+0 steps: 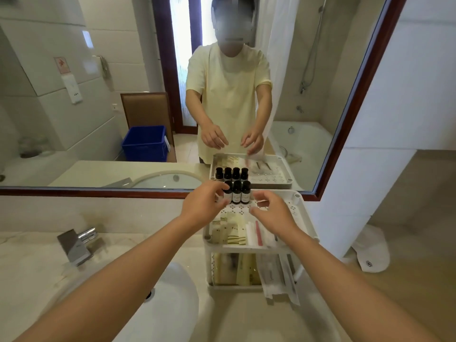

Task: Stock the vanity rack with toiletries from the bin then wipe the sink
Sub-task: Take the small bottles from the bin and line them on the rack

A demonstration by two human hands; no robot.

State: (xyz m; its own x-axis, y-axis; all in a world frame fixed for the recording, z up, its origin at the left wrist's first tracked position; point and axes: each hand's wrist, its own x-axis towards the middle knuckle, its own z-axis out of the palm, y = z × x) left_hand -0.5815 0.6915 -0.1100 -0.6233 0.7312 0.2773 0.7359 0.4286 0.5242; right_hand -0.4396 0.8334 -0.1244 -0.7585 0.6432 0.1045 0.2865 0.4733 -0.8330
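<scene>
1. The left hand [202,206] curls its grip against the small dark bottles [237,192]; I cannot tell whether it clamps one.
2. The right hand [271,213] hovers nearby, its grip loosely curled; I cannot tell whether it holds anything.
3. The bottles stand on the top tier of the rack [306,218], on the worktop [37,267] beside the sink [172,292].

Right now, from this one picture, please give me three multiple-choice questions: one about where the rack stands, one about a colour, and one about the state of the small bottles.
1. Where does the white rack stand?
A. on the floor
B. on the counter, right of the sink
C. inside the bathtub

2. What colour are the caps of the small bottles?
A. white
B. red
C. black

3. How are these bottles placed?
A. upright
B. lying flat
C. stacked on each other

Answers:
1 B: the rack's base rests on the counter beside the basin.
2 C: every visible cap is black.
3 A: the caps point up on the top tier.
</scene>
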